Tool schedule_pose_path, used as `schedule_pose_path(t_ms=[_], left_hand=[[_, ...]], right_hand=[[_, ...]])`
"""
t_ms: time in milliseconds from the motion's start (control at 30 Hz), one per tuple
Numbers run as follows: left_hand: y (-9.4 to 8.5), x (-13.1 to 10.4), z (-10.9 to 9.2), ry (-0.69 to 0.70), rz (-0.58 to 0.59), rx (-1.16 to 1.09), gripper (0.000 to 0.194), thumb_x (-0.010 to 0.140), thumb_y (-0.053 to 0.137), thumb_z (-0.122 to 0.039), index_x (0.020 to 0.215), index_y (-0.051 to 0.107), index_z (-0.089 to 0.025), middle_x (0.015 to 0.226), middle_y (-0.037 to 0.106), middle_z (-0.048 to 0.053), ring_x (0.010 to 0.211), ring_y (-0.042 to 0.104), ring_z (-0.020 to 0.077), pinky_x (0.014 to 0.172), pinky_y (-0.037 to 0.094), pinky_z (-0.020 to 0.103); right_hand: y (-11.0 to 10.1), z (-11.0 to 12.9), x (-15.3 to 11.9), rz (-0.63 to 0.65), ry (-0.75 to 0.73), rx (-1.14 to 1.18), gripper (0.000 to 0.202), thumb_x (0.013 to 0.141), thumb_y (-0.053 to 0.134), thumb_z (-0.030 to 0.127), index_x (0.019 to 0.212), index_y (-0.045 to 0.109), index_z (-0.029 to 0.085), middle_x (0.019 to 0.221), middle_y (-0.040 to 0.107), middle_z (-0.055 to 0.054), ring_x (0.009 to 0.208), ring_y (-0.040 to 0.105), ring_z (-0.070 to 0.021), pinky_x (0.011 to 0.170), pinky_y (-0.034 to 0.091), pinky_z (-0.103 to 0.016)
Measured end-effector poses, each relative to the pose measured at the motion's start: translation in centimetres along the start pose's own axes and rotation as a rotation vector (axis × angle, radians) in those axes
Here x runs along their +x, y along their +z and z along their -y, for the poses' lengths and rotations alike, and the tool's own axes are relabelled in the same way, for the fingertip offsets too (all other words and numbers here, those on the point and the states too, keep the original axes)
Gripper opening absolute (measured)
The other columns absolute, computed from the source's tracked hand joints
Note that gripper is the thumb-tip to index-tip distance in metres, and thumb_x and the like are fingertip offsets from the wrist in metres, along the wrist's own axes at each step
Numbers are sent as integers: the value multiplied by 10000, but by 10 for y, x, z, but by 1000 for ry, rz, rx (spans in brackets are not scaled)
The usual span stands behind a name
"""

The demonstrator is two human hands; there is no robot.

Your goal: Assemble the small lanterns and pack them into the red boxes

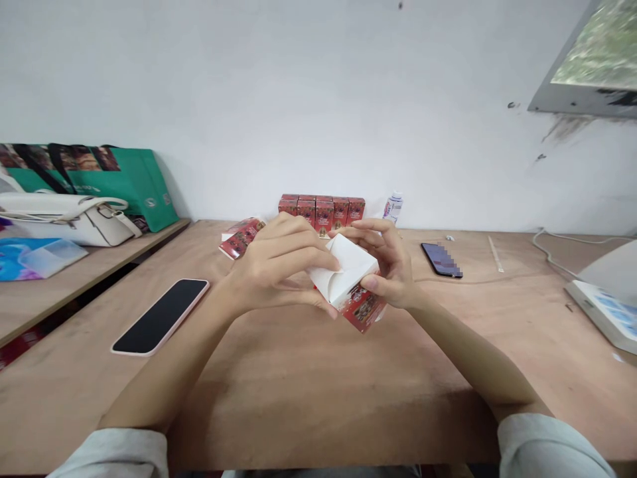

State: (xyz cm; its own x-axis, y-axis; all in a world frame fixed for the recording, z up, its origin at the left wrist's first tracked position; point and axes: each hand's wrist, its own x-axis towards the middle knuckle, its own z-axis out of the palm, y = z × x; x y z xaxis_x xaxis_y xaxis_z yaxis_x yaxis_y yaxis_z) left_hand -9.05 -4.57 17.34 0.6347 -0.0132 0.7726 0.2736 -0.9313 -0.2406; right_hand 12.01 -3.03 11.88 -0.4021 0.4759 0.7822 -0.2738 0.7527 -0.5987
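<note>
A small red printed carton (361, 307) with white inner flaps is held above the table, tilted, between both hands. My right hand (385, 262) grips its right side, thumb on the near edge and fingers behind. My left hand (283, 262) is at the carton's left end, its fingers pressing on a white flap and its thumb below. The flap is partly folded, with a curved gap along its edge. Behind the hands, several red cartons (324, 216) stand in rows against the wall. Flat red carton pieces (242, 238) lie just left of them, partly hidden by my left hand.
On the wooden table (318, 405) lie a pink-edged phone (162, 317) at left and a dark phone (442, 259) at right. A bottle (393, 207) stands by the wall. A white bag (74, 216) and green bag (144, 186) occupy the left side. A white device (607, 312) and cable sit right.
</note>
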Motion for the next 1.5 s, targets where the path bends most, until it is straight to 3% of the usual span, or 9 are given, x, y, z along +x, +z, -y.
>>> schedule_pose_path(t_ms=[200,500,867,1067,1500], left_hand=[[-4,3,0,5,72,-26,350,780,676,-553,813,658,-206,774,690,22,749,597,148,699,424,291],[7,-5,12,35,-47,-35,347,755,714,-527,942,677,-237,811,662,21,701,589,123,655,435,279],[1,-2,6,0,2,-51,363,750,704,-551,890,676,-217,796,679,23,706,625,138,666,477,288],[4,-1,6,34,-39,-82,326,767,718,-485,913,666,-199,812,669,31,727,626,136,659,483,279],[9,-1,6,-90,-77,-69,424,741,744,-453,1091,643,-235,1044,715,86,908,662,190,778,555,340]], right_hand=[[1,1,0,18,-4,3,577,757,740,435,1216,422,286,1211,642,-80,1160,603,-229,924,518,-401],[-3,-5,1,-34,24,9,561,750,749,423,1197,443,277,1227,628,-89,1141,612,-230,895,527,-390],[0,-2,1,-36,84,30,605,721,747,502,1185,426,284,1207,650,-90,1135,618,-238,891,533,-406],[-2,-3,1,-17,90,50,598,741,738,484,1200,418,275,1216,643,-92,1135,616,-237,918,515,-420],[-3,-1,5,-179,107,-45,518,744,706,527,1130,460,286,1196,618,-69,1058,619,-218,887,525,-391]])
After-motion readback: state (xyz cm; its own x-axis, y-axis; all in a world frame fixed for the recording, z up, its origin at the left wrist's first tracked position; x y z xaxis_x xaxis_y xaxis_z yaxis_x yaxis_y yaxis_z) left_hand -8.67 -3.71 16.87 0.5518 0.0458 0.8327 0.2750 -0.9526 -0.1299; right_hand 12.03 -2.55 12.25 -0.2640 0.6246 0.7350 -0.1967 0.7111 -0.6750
